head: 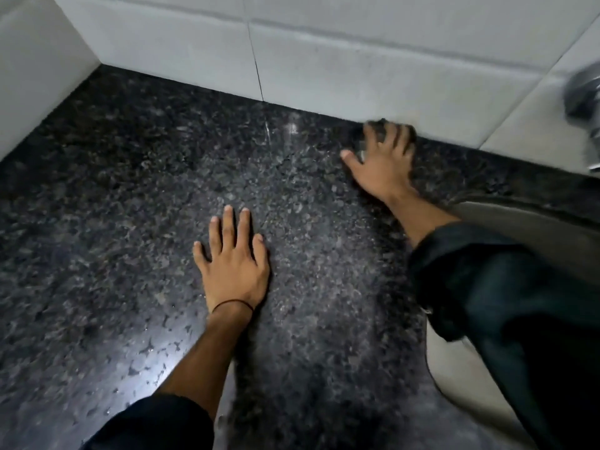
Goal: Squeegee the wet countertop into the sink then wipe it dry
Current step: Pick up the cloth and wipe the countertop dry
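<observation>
A black speckled granite counter (123, 196) fills most of the view, running from the near edge to the far wall. It shines with a wet film: a bright patch of reflected light sits near the left forearm, and pale streaks run across the middle toward the far right. Pale grey wall tiles (341, 60) rise along the far side and turn a corner at the far left. At the right, the rim of a grey sink (506, 222) curves beside the counter, partly covered by a dark sleeve (506, 306). A blurred chrome tap fitting (584, 99) shows at the far right edge against the tiles.

The left hand (235, 264) lies flat on the middle of the counter, palm down, fingers spread apart and gripping nothing. A thin dark band (232, 303) circles its wrist.

The right hand (380, 160) reaches to the far right, where the counter meets the wall. Its fingers are splayed and pressed down over a small dark item (373, 128), blurred by motion; it looks like a cloth or pad, but its kind cannot be told for sure. The hand covers it rather than wrapping around it, and whether the fingers pinch it cannot be told. The two hands are well apart.
</observation>
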